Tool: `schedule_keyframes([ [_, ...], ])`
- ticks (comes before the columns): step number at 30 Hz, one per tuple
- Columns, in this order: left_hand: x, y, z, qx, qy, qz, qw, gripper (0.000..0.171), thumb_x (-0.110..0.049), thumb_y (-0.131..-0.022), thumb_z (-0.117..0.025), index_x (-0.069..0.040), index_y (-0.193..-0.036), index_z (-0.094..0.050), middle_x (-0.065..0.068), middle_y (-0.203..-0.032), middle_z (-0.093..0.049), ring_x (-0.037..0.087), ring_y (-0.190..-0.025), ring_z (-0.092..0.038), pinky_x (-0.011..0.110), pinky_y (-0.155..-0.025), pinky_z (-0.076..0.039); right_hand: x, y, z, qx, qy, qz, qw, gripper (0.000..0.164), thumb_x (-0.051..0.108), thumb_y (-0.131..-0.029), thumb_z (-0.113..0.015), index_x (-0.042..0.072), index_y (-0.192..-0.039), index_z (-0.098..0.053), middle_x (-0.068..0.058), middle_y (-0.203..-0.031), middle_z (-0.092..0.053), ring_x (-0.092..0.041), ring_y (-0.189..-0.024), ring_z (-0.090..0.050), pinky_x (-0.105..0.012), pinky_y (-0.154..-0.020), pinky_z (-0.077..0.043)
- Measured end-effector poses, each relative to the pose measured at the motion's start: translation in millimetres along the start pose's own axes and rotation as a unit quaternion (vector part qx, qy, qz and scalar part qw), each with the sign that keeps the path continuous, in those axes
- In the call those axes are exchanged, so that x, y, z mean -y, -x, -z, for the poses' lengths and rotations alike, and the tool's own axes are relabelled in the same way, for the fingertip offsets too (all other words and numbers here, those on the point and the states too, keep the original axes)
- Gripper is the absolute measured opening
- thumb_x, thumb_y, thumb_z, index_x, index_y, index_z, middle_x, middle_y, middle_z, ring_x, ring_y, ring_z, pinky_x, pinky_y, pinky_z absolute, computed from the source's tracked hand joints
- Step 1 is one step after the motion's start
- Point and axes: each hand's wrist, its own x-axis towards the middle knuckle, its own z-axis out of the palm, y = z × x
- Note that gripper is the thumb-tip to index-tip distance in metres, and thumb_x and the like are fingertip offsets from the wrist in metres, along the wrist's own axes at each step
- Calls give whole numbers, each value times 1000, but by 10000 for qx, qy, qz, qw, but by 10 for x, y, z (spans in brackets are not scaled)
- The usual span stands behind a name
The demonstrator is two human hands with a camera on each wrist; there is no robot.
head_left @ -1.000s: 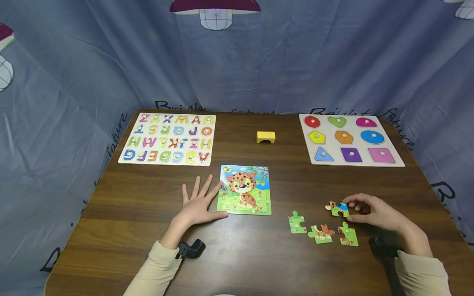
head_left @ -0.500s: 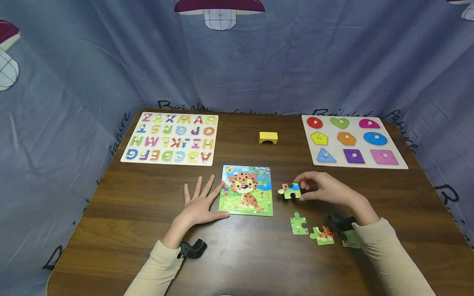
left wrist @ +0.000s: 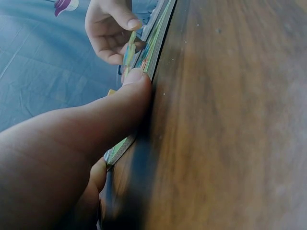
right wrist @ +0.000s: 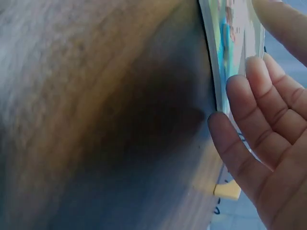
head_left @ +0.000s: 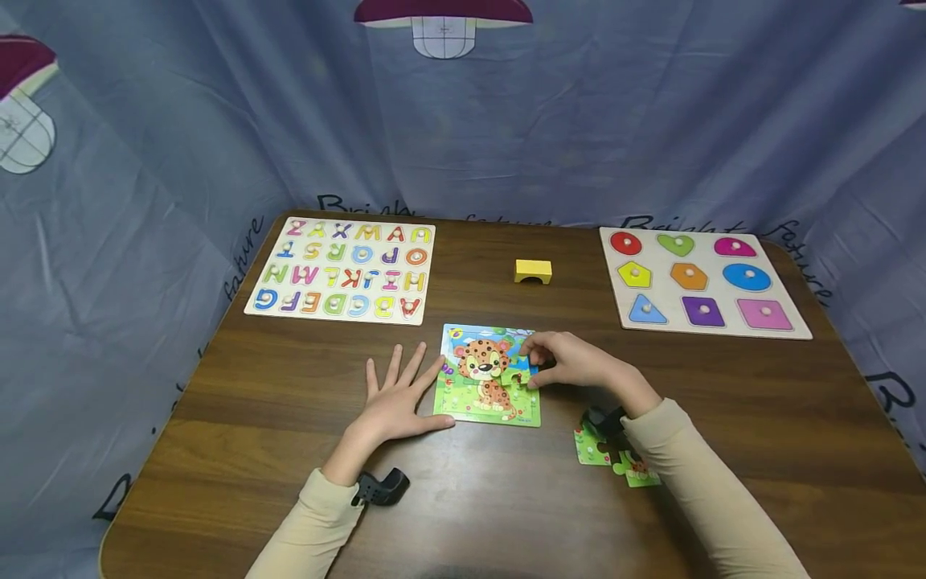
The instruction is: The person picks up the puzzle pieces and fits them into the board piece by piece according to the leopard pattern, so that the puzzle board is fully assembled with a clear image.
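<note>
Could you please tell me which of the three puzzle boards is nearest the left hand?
The leopard board, with the left hand at its left edge; the alphabet board and shape board lie farther back, with no hand on them.

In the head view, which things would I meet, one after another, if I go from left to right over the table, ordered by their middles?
Letter board, left hand, leopard puzzle, yellow block, right hand, shape board.
</note>
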Motion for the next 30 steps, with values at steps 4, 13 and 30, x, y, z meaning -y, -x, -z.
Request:
schedule_keyframes([
  [4,-8,-3,-1,17,-18,-9,10000,93,-77,-71,-45,-31,-146,-13,3,-151,1,35,-134,10,63,-95,13,-4,-1,-16,47,93,-53,9999,36,21,-73,-77,5,-99,-56,-5,-78,-52,-20,-72,-48,-29,-63,-41],
  [13,-9,0,3,60,-85,21,9999,93,-77,-71,-44,-31,-146,-13,2,-151,1,34,-134,10,63,-94,14,-7,-2,-42,61,300,-188,9994,37,22,-72,-77,5,-98,-57,-2,-79,-52,-17,-72,-47,-29,-63,-40],
  [30,-6,-9,1,56,-59,49,10000,93,-77,-71,-44,-32,-145,-13,2,-151,2,34,-134,11,63,-94,14,8,-13,-90,-70,654,-424,9969,42,24,-69,-79,4,-99,-57,0,-79,-51,-16,-73,-46,-29,-65,-41],
])
